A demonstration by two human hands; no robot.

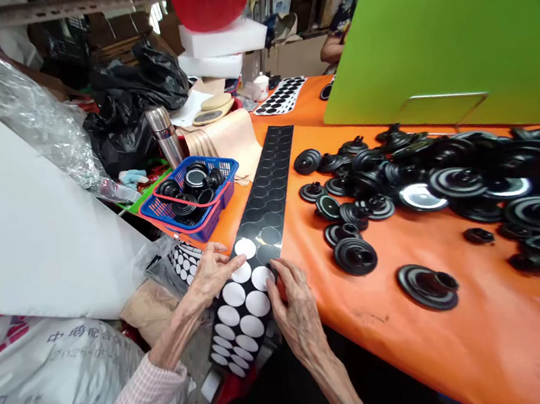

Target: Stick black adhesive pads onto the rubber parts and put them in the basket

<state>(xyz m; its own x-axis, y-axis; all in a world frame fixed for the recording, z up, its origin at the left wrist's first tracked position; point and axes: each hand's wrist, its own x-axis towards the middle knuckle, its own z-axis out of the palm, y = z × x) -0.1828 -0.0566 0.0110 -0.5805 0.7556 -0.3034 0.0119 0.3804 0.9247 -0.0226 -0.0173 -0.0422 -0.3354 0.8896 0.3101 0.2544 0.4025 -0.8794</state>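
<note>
A long black strip of round stickers (pixel 268 183) lies over the orange table's edge, its near end hanging down. The far part shows dark cut circles; on the near part, white circles (pixel 233 294) stand out against black. My left hand (pixel 214 272) grips the strip's left edge, thumb on top beside a white circle. Along the right edge, my right hand (pixel 293 302) pinches the strip between thumb and fingers, close to another white circle. Black round knob-like parts (pixel 355 256) with stems lie to the right of the strip.
A blue and pink basket (pixel 187 201) of black parts stands left of the strip, near a steel thermos (pixel 165 136). A large pile of black parts (pixel 459 169) covers the right side before a green board (pixel 445 36). Another sticker sheet (pixel 282 96) lies farther back.
</note>
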